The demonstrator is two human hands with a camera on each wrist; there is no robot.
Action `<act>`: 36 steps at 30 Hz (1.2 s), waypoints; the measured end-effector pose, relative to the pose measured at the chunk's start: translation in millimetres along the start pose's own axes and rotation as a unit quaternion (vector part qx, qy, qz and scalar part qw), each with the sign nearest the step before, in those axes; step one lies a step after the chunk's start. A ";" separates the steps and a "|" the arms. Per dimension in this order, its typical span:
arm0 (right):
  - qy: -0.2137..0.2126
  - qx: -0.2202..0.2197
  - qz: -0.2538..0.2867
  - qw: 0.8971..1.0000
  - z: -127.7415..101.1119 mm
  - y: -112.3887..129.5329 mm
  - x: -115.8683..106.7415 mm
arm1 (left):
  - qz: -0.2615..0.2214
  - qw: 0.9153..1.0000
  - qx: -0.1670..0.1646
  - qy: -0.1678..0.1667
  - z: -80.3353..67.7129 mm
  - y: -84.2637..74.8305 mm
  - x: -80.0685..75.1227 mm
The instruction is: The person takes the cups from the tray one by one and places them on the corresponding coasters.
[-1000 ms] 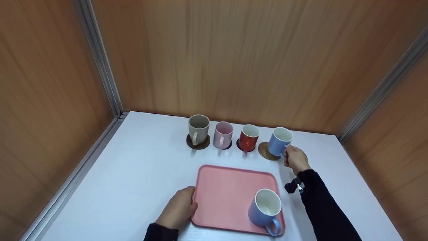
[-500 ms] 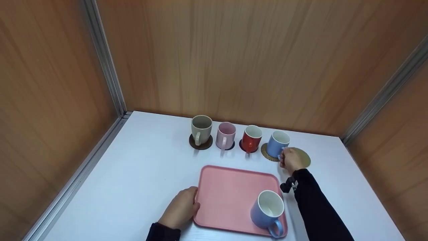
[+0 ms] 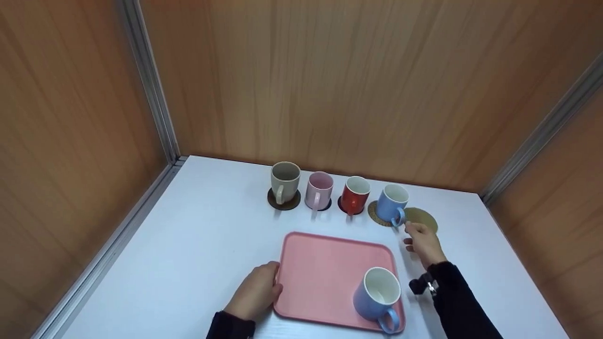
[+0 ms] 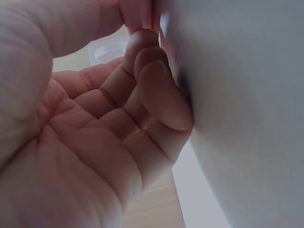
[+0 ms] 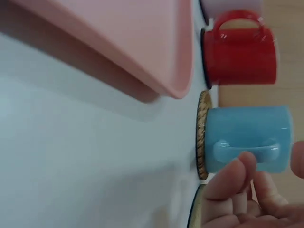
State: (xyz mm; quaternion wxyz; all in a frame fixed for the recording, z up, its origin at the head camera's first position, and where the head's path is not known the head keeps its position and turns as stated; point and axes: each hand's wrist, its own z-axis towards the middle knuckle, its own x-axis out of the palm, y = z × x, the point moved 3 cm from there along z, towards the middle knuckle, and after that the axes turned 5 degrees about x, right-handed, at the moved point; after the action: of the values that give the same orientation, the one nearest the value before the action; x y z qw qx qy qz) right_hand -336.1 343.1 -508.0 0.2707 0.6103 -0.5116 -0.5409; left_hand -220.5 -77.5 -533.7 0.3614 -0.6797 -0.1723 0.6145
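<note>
A: So, blue mug [image 3: 392, 204] — where's it vs. the right hand [image 3: 422, 240]?

B: Just beyond the fingertips [image 5: 237, 171], upright on a woven coaster [image 5: 203, 137], handle twd the hand. Fingers loose and a bit spread, holding nothing; in the wrist view they look to hover at the handle, can't tell if they brush it.

A: Left hand [image 3: 256, 292]?

B: Fingers curled on the near-left edge of the pink tray [image 3: 325, 268], thumb on top. Second blue mug [image 3: 377, 295] stands on the tray's far corner from those fingers.

A: How'd the mug handle?

B: Prob. glazed ceramic: stiff, smooth, moderately heavy, chips if knocked. Best hold, imo, is the handle loop, fingers through, thumb on top. The glazed body would likely be slippery to pinch.

A: Anything crowding it?

B: Red mug [image 3: 354, 196] just to the fingers' left of it, then pink mug [image 3: 318, 190] and grey mug [image 3: 284, 182], each on a coaster. A bare gold coaster [image 3: 421, 218] lies right by the fingertips, beside the woven one.
</note>
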 end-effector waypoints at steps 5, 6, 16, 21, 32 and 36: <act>0.062 0.044 0.004 0.997 -59.8 -18.4 -11.0 | 0.006 1.000 0.011 -0.004 0.8 -0.3 1.0; 0.081 0.054 -0.002 0.995 -73.8 -22.0 -12.3 | 0.007 1.000 0.012 -0.007 0.8 -0.1 1.1; 0.258 0.076 0.030 0.963 -162.5 -54.9 10.8 | 0.000 0.999 -0.037 0.003 0.9 3.2 -1.6; 0.303 0.064 0.088 0.947 -177.9 -60.0 28.9 | 0.001 1.000 -0.024 0.010 4.5 -1.9 -0.5; 0.316 0.047 0.125 0.939 -188.0 -59.7 44.8 | 0.006 1.000 -0.003 -0.004 4.0 -2.8 0.6; 0.333 0.045 0.142 0.931 -189.6 -61.4 47.3 | 0.011 1.000 -0.016 0.002 3.6 -1.6 2.3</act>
State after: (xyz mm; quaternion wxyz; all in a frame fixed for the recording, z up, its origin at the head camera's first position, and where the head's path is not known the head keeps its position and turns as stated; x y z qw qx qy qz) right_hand -143.2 277.6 -529.5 0.4721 0.6878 -0.4971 -0.2388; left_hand -223.2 -73.9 -534.2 0.3445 -0.6883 -0.1739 0.6143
